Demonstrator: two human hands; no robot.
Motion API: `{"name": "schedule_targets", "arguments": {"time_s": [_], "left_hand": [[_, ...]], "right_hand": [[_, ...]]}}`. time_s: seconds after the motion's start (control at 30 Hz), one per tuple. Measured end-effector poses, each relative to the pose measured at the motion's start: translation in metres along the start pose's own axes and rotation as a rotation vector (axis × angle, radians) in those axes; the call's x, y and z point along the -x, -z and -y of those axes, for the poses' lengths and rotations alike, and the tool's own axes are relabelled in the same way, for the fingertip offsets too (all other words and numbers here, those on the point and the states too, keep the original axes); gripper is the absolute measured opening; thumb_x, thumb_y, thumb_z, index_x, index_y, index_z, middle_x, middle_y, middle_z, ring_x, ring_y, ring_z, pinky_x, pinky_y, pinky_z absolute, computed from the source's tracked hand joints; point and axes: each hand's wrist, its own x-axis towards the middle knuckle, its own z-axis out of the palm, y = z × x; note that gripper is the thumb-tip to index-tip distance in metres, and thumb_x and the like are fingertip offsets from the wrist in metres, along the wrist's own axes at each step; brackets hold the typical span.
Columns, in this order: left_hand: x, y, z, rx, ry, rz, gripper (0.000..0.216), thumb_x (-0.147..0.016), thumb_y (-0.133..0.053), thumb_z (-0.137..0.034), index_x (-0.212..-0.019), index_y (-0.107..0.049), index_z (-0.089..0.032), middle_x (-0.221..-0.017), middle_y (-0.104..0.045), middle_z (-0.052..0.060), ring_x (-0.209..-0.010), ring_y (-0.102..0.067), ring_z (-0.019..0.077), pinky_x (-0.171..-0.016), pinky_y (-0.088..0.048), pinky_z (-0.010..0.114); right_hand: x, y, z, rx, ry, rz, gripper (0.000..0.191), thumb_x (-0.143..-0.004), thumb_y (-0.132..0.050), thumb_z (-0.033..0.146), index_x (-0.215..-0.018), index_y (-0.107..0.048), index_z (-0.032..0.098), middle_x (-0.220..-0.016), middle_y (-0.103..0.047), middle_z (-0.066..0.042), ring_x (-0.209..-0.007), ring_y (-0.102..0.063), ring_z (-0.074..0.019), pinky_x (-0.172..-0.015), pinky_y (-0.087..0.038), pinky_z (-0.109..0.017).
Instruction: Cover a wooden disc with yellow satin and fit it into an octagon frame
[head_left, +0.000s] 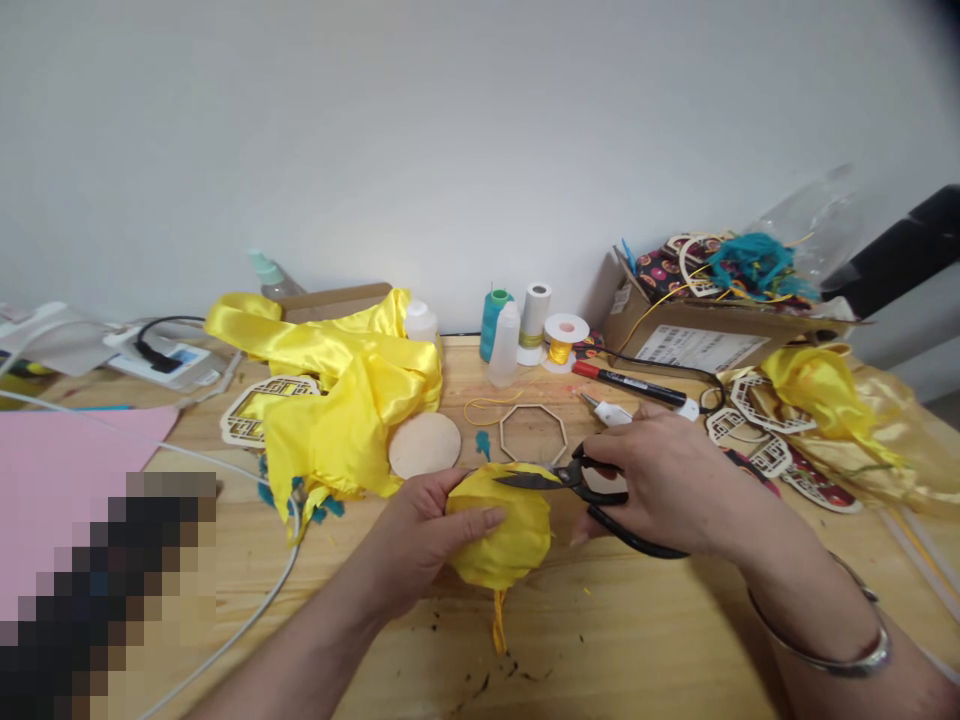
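My left hand (435, 540) grips a rounded piece covered in yellow fabric (502, 545), its thumb lying across the front. An orange cord loop (499, 622) hangs from the bottom of that piece. In my right hand (675, 480) is a pair of black-handled scissors (577, 480), fingers through the handles. The blades lie along the top edge of the yellow fabric, pointing left. Just behind are an octagonal wooden frame (534, 407) and a round wooden disc (425, 446).
Yellow satin (345, 390) is heaped at left beside a power strip (169, 360). Behind stand a teal thread spool (491, 328), a squeeze bottle (505, 345) and a yellow cord spool (562, 345). A marker (637, 388) lies before a cardboard box (682, 340); fretwork wooden pieces (750, 440) are at right.
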Motion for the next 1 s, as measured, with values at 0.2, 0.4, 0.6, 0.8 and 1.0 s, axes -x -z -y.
{"name": "schedule_targets", "arguments": {"time_s": [0.2, 0.4, 0.6, 0.8, 1.0], "left_hand": [[-0.0018, 0.0023, 0.0037, 0.006, 0.008, 0.021, 0.023, -0.075, -0.071, -0.019, -0.099, -0.071, -0.02, -0.092, -0.077, 0.006, -0.075, -0.071, 0.0171, -0.069, -0.056, 0.027], [-0.0035, 0.0045, 0.0059, 0.009, 0.018, 0.032, 0.025, -0.075, -0.072, -0.019, -0.1, -0.071, -0.019, -0.092, -0.076, 0.006, -0.075, -0.071, 0.0178, -0.069, -0.055, 0.027], [-0.0028, 0.0052, 0.0066, -0.011, 0.026, 0.047, 0.025, -0.074, -0.072, -0.02, -0.099, -0.071, -0.018, -0.092, -0.077, 0.006, -0.073, -0.071, 0.0172, -0.067, -0.055, 0.026], [-0.0024, 0.0056, 0.0071, -0.025, 0.046, 0.052, 0.026, -0.073, -0.074, -0.02, -0.098, -0.071, -0.017, -0.089, -0.077, 0.006, -0.07, -0.07, 0.0156, -0.065, -0.055, 0.025], [-0.0036, 0.0047, 0.007, -0.03, 0.053, 0.047, 0.028, -0.071, -0.075, -0.021, -0.099, -0.071, -0.018, -0.087, -0.077, 0.005, -0.07, -0.07, 0.0152, -0.065, -0.054, 0.024]], "right_hand": [[-0.001, 0.0004, 0.0006, 0.021, 0.0, 0.027, 0.047, -0.074, -0.056, 0.067, -0.066, -0.061, 0.021, -0.065, -0.069, -0.006, -0.067, -0.063, -0.0228, -0.066, -0.035, -0.032], [-0.002, 0.0003, -0.0002, 0.012, 0.004, 0.033, 0.046, -0.07, -0.062, 0.066, -0.064, -0.06, 0.021, -0.066, -0.07, -0.003, -0.068, -0.064, -0.0218, -0.066, -0.035, -0.032], [-0.0019, -0.0019, -0.0018, -0.017, 0.018, 0.035, 0.042, -0.071, -0.064, 0.062, -0.065, -0.06, 0.021, -0.067, -0.07, -0.003, -0.068, -0.064, -0.0209, -0.067, -0.035, -0.031], [-0.0026, -0.0047, -0.0004, -0.031, 0.029, 0.034, 0.033, -0.072, -0.065, 0.054, -0.066, -0.06, 0.022, -0.067, -0.07, -0.003, -0.068, -0.064, -0.0212, -0.065, -0.034, -0.031], [-0.0017, -0.0048, 0.0023, -0.036, 0.024, 0.037, 0.027, -0.073, -0.066, 0.048, -0.066, -0.061, 0.022, -0.067, -0.069, -0.003, -0.067, -0.063, -0.0205, -0.06, -0.032, -0.029]]}}
